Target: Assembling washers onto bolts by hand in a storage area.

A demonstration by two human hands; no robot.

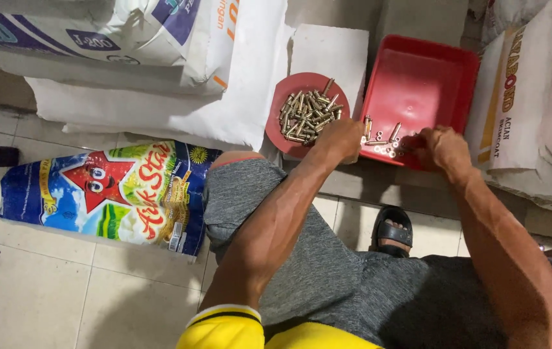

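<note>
On the tiled floor [63,304], both hands (grips unclear) reach the red tray's [418,77] bolts [386,142]: left hand [340,139], right hand [444,147].

Grey shorts [328,258], yellow sleeve [224,326] (black-trimmed), black sandal [392,231].

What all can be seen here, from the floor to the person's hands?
Round bowl: one, red, on the floor left of the tray, by the left hand.
Bolts: many, brass-coloured, heaped in the bowl.
Tray: one, red, rectangular, in front of both hands.
Small parts: several bolts and nuts, metal, at the tray's near edge.
White sacks: several, stacked along the back and at right.
Colourful bag: one, blue with a red star, flat on the tiled floor at left.
Sandal: one, black, on a foot.
Shorts: grey.
Left hand: between bowl and tray.
Right hand: at the small parts.
</note>
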